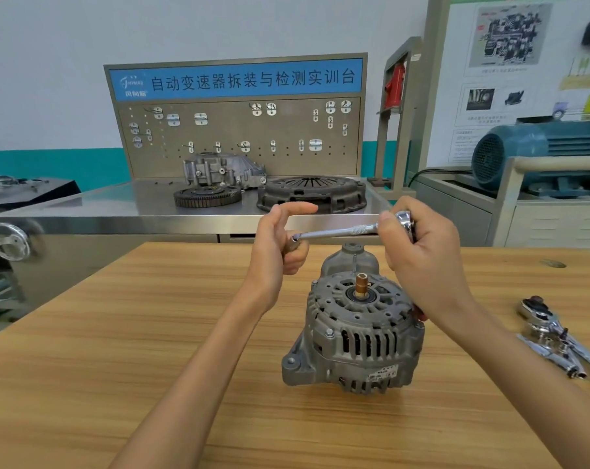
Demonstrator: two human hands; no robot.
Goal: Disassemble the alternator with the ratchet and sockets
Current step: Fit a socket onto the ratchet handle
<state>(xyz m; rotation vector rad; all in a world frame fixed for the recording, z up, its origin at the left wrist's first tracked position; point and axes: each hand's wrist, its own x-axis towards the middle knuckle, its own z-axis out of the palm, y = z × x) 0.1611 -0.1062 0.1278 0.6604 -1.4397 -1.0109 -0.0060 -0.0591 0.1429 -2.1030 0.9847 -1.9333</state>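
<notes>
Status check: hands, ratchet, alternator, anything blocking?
Both hands hold ratchet: left hand at handle end, right hand at head. Alternator upright on table, untouched. Nothing blocking.

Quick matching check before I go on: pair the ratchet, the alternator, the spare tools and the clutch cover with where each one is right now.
1 ratchet
2 alternator
3 spare tools
4 clutch cover

A on the steel bench behind
B held in both hands
C upright on the wooden table, under the hands
D lying at the table's right edge

Pairs: 1-B, 2-C, 3-D, 4-A
</notes>
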